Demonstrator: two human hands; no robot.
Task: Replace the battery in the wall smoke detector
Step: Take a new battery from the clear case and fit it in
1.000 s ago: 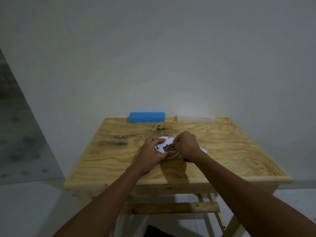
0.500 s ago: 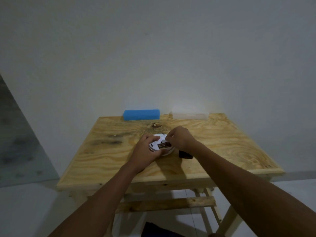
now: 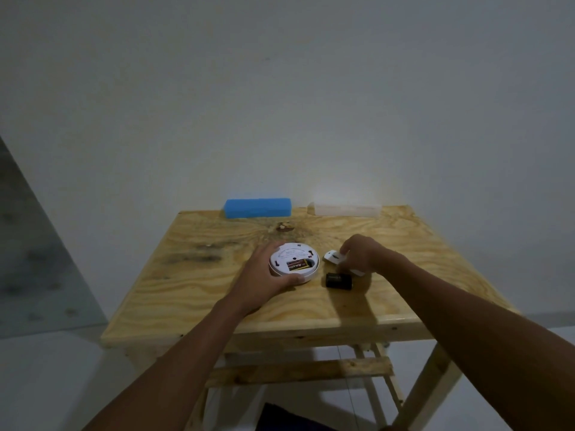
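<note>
A round white smoke detector (image 3: 294,256) lies back-up on the wooden table (image 3: 193,290), with a brown and gold battery (image 3: 299,265) seated in its compartment. My left hand (image 3: 264,281) cups the detector's left and near rim. To its right, my right hand (image 3: 362,255) closes on a white plastic piece (image 3: 331,256), most of it hidden under the fingers. A second, black battery (image 3: 339,280) lies loose on the table just in front of that hand.
A blue block (image 3: 257,208) and a clear plastic box (image 3: 343,209) sit at the table's far edge against the white wall. The table's near edge (image 3: 280,329) is just beyond my forearms; wooden cross-braces show beneath it.
My right hand left the detector and moved right onto the white plastic piece. The battery in the detector is now uncovered. My left hand stayed on the detector.
</note>
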